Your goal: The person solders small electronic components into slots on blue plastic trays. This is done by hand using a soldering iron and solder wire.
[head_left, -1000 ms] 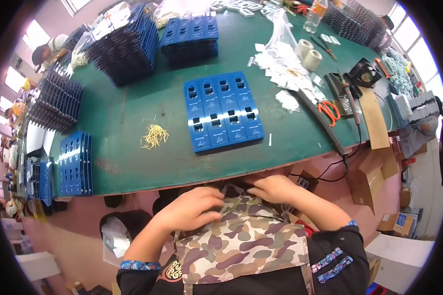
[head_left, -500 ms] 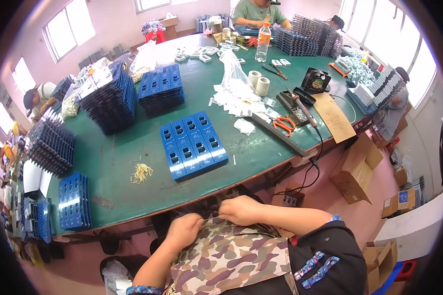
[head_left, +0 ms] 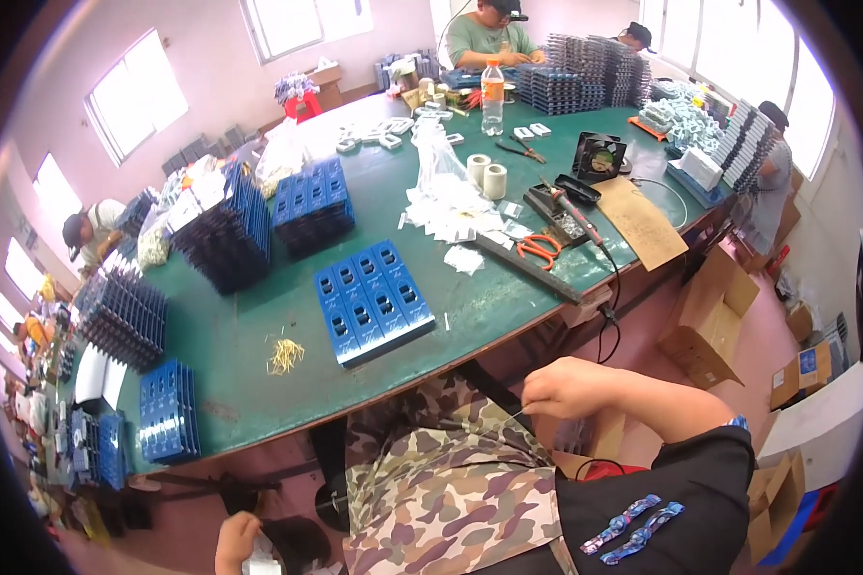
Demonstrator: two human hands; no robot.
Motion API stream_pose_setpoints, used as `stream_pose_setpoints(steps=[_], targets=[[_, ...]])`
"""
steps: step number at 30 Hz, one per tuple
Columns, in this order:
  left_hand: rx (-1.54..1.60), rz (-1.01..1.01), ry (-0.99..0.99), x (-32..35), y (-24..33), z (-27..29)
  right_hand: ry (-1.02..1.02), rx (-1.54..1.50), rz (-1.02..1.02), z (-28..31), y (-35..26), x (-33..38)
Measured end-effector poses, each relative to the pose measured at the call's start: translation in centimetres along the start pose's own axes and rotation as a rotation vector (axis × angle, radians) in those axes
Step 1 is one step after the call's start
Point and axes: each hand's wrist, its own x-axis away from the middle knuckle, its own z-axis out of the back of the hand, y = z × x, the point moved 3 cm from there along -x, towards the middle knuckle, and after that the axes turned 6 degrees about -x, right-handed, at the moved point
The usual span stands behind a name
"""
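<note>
My right hand (head_left: 568, 388) is raised over my lap to the right, its thumb and fingers pinched together. A thin pale line seems to run from its fingertips, too fine to name. Low on the left, my left hand (head_left: 238, 539) is closed beside a black bin-like container (head_left: 297, 541); whatever it may hold is hidden. A camouflage apron (head_left: 451, 498) covers my lap between the two hands. In front of me on the green table (head_left: 355, 393) lies a stack of blue circuit board panels (head_left: 374, 302) with black parts. Yellow pin-like pieces (head_left: 285, 356) lie left of it.
Taller panel stacks (head_left: 222, 230) stand at the left. Orange-handled scissors (head_left: 539, 250), a soldering iron (head_left: 585, 222), a small fan (head_left: 599, 156), tape rolls (head_left: 494, 181) and a bottle (head_left: 492, 101) are on the right half. Cardboard boxes (head_left: 705, 321) sit on the floor. Co-workers sit around.
My hands were close together at the apron's upper edge. They have parted: the left went down and left, the right moved to the right. The view has shifted slightly.
</note>
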Motion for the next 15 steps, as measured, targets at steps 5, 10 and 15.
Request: stream_pose_setpoints(steps=[5, 10, 15], targets=[[-0.180, -0.316, 0.182, -0.8, 14.5, 0.6, -0.042, 0.062, -0.017, -1.4, -4.9, -5.4], [0.283, -0.607, -0.181, -4.8, 33.4, -6.0, -0.168, 0.012, 0.082, -3.7, -8.0, -9.5], [0.072, -0.466, -0.207, -5.7, 29.8, -6.6, -0.043, -0.106, 0.102, -1.6, -3.9, -6.7]])
